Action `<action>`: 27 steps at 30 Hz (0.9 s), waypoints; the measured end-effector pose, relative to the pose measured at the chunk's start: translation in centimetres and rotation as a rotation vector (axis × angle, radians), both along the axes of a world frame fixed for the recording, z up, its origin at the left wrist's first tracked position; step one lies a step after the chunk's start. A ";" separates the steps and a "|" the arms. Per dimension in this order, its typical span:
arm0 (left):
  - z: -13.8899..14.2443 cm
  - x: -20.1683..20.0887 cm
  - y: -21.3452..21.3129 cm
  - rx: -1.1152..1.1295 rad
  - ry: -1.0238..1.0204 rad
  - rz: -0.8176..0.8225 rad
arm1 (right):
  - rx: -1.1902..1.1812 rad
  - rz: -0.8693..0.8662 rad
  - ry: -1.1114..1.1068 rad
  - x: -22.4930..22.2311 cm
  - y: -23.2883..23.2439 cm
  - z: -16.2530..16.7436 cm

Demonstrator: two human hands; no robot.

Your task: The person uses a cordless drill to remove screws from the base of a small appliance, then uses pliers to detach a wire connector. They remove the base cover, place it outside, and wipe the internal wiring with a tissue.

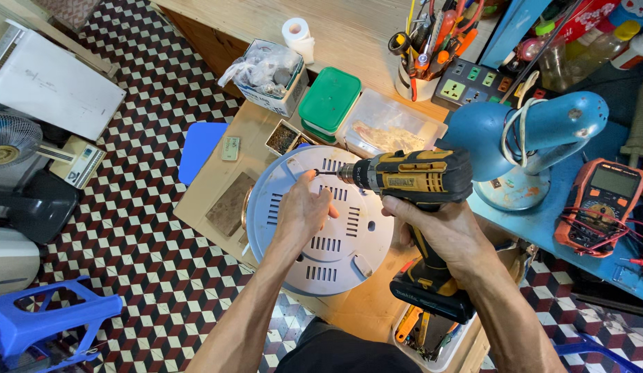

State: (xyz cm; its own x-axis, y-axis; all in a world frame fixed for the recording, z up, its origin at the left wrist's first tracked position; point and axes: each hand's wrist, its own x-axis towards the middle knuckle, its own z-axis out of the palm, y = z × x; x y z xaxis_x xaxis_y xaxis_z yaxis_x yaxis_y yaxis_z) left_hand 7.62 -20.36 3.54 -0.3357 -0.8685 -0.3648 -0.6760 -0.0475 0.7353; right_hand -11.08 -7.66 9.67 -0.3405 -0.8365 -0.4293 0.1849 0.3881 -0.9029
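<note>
Wooden workbench (366,41), pale top, cluttered along its far side. All places below taken from the round base plate.

Round base plate (321,224): large pale grey disc lying flat on the bench, near the front edge. Underside faces up: groups of short vent slots in rows, a few small screw holes, low oval feet near the rim. Surface dull, lightly scuffed.

Blue desk lamp (529,135): right of the plate, shade pointing toward it, white cord looped over its neck.

Cordless drill (418,183): yellow and black, held level over the plate's upper right part, bit tip at a point near the plate's upper middle. Black battery pack hangs past the plate's lower right rim.

Green-lidded box (328,100): just beyond the plate's far rim, beside a clear plastic tub (387,128).

Right hand (442,231): closed round the drill's grip, right of the plate.

Left hand (304,211): resting on the plate's centre, fingers loosely curled, fingertips up by the bit; holds nothing I can make out.
</note>
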 end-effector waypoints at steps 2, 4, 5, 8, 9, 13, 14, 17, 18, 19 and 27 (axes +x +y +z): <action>-0.1 0.0 0.0 -0.017 -0.004 -0.001 | 0.003 -0.003 -0.017 -0.3 -0.3 -0.1; -0.4 0.0 0.0 -0.037 -0.009 -0.003 | -0.012 0.017 -0.050 -0.7 -0.7 -0.2; -0.6 0.1 0.0 -0.040 -0.008 -0.006 | -0.012 0.023 -0.051 -1.0 -0.8 -0.2; -1.3 0.4 -0.1 -0.122 0.013 -0.026 | -0.007 0.037 -0.054 -1.4 -1.3 -0.2; -1.6 0.5 -0.1 -0.194 0.032 -0.044 | 0.000 0.034 -0.052 -1.4 -1.5 -0.2; -2.2 0.8 0.1 -0.306 -0.029 -0.063 | -0.024 0.035 -0.061 -1.3 -1.7 0.0; -2.2 0.8 0.2 -0.302 -0.041 -0.060 | -0.026 0.039 -0.057 -1.2 -1.7 0.1; -2.0 0.4 0.4 -0.287 -0.058 -0.063 | -0.010 0.034 -0.037 -1.2 -1.6 0.4; -1.9 0.4 0.4 -0.281 -0.055 -0.062 | 0.006 0.031 -0.026 -1.1 -1.6 0.5; -1.7 0.4 0.4 -0.274 -0.053 -0.066 | 0.023 0.023 -0.018 -1.0 -1.6 0.5; -1.6 0.6 0.2 -0.255 -0.062 -0.039 | 0.013 0.035 -0.019 -0.8 -1.6 0.4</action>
State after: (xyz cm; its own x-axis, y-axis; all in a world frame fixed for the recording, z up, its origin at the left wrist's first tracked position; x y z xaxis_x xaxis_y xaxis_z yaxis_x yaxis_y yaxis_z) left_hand 8.17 -20.14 1.98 -0.3546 -0.9219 -0.1564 -0.7180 0.1614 0.6771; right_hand -11.86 -9.25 10.02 -0.3026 -0.8422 -0.4463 0.1884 0.4062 -0.8942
